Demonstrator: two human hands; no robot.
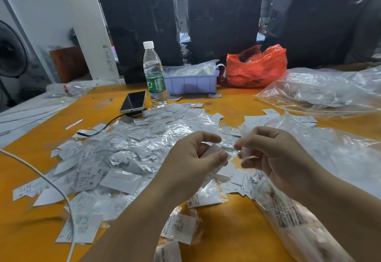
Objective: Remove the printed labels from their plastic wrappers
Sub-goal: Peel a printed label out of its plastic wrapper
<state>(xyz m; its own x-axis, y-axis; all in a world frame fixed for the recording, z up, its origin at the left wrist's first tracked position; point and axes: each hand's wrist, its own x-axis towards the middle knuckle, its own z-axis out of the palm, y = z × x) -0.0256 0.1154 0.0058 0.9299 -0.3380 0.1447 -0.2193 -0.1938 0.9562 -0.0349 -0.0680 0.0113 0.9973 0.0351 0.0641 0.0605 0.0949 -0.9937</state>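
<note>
Above the orange table (231, 220), my left hand (191, 158) pinches a small white printed label (214, 151) between thumb and fingers. My right hand (274, 154) pinches the clear plastic wrapper (243, 154) at the label's right end. The two hands are close together, almost touching. A big heap of wrapped and loose labels (132, 150) covers the table in front and to the left of my hands.
A water bottle (154, 74), a phone (134, 101) with a black cable, a purple tray (191, 82) and a red bag (255, 67) stand at the back. Large clear bags (321, 90) lie on the right. A white cable (51, 181) crosses the left.
</note>
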